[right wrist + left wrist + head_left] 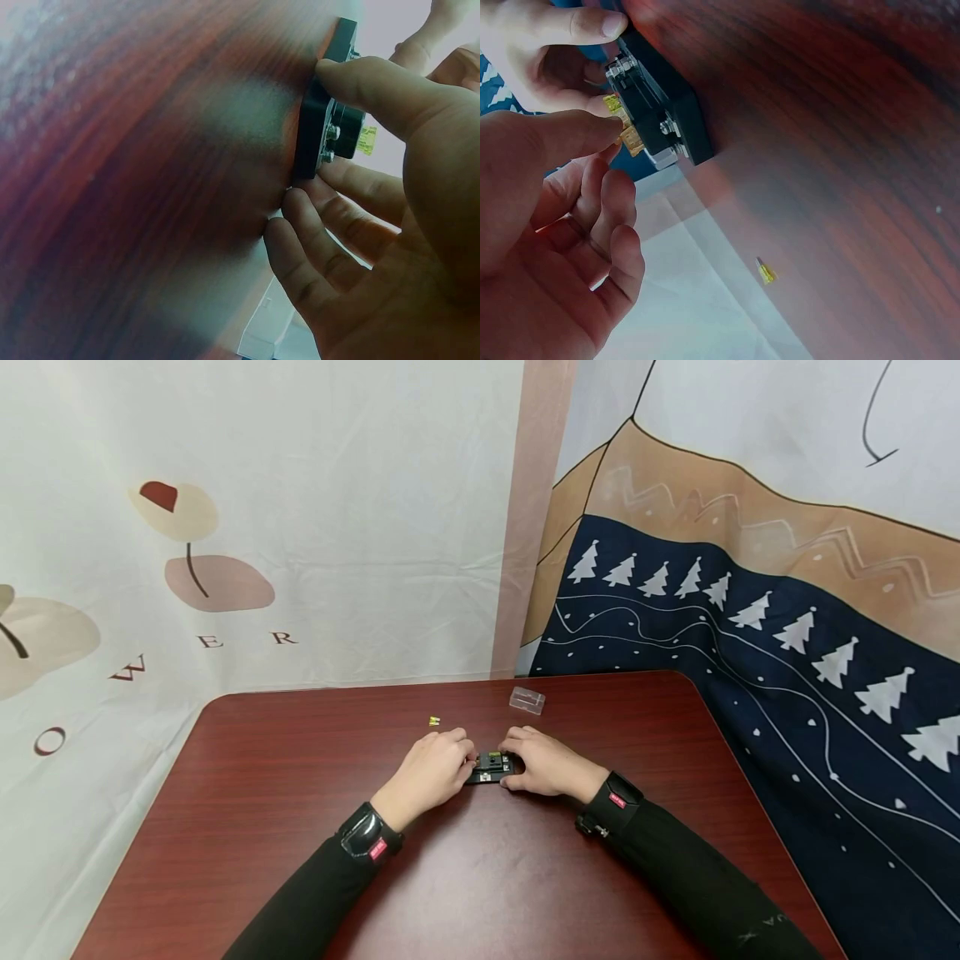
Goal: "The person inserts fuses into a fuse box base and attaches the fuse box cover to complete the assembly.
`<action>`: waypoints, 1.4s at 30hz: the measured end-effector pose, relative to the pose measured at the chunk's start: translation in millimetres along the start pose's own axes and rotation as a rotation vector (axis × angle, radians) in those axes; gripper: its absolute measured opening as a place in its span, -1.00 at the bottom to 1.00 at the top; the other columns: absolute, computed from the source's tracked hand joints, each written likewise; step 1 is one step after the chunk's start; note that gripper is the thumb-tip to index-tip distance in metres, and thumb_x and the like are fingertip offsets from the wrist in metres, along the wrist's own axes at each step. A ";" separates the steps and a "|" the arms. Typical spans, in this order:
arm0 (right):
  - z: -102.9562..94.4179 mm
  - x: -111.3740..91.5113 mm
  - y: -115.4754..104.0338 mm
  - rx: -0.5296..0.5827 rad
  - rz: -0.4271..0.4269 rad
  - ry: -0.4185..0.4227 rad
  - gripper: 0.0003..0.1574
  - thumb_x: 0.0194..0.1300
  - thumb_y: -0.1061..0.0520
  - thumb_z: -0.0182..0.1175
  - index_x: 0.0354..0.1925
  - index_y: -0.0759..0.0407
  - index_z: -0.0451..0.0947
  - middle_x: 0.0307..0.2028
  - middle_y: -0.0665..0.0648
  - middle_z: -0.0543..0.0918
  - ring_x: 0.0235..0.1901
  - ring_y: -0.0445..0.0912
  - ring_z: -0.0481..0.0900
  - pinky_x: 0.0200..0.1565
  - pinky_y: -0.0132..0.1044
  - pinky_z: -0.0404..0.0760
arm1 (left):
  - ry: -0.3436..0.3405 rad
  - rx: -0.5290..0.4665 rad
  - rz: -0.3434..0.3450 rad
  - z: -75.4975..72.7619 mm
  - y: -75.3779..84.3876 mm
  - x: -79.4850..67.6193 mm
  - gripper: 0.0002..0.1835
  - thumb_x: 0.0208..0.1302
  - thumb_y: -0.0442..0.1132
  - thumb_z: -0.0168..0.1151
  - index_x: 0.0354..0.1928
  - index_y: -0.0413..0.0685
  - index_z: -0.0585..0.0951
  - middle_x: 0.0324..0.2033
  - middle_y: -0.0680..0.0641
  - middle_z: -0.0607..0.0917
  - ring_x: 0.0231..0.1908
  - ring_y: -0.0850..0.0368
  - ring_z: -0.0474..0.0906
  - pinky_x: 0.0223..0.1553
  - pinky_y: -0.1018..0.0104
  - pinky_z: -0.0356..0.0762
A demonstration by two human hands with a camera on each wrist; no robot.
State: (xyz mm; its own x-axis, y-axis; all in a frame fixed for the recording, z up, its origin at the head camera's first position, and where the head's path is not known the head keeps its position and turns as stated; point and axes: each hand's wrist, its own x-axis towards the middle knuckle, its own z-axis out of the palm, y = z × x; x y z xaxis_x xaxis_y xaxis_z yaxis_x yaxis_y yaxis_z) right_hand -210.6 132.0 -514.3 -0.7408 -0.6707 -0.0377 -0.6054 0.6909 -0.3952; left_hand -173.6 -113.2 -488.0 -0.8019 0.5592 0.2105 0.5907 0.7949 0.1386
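A small black fuse block (493, 767) lies on the dark red table (300, 827) between both hands. My right hand (517, 765) grips its right end; in the right wrist view the thumb (360, 86) lies over the block (330, 127) and the fingers (300, 217) curl beneath its edge. My left hand (467, 762) is at the left end. In the left wrist view its thumb (577, 135) and forefinger pinch a yellow fuse (630, 135) seated in the block (664, 112). The other fingers hang loosely curled.
A loose yellow fuse (434, 721) lies just behind the left hand, also in the left wrist view (765, 271). A clear plastic cover (527, 700) sits near the table's far edge. Patterned cloths hang behind and to the right.
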 end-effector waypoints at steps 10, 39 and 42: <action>1.1 -0.7 1.2 0.000 0.000 0.003 -0.43 0.31 -0.08 0.57 0.20 0.09 0.73 -0.02 -0.04 0.64 0.01 -0.14 0.54 0.10 -0.16 0.62 | 0.003 0.003 0.005 0.4 1.9 0.9 -0.94 0.35 -0.21 0.51 -0.29 0.06 0.78 -0.32 0.09 0.70 -0.31 0.14 0.72 -0.17 0.17 0.63; -0.8 -1.3 -0.5 0.002 0.009 0.000 -0.44 0.31 -0.09 0.56 0.19 0.09 0.73 -0.02 -0.04 0.64 0.02 -0.14 0.55 0.12 -0.15 0.63 | -0.014 -0.039 -0.007 2.1 1.7 6.1 -0.87 0.32 -0.27 0.51 -0.39 0.09 0.76 -0.37 0.13 0.67 -0.37 0.12 0.69 -0.27 0.17 0.71; -0.4 -1.1 -0.5 -0.005 0.007 0.000 -0.44 0.32 -0.09 0.56 0.19 0.09 0.73 -0.02 -0.03 0.64 0.02 -0.13 0.55 0.11 -0.15 0.63 | -0.025 -0.044 -0.012 0.1 2.7 7.4 -0.83 0.32 -0.28 0.51 -0.43 0.10 0.75 -0.39 0.13 0.65 -0.37 0.13 0.69 -0.30 0.17 0.72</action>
State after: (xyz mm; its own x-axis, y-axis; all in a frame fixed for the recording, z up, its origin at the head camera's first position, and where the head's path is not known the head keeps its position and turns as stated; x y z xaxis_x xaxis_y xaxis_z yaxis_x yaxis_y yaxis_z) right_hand -209.6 132.6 -513.7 -0.7450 -0.6658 -0.0401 -0.6016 0.6967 -0.3908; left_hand -177.9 -106.9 -486.2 -0.8106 0.5557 0.1846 0.5839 0.7909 0.1832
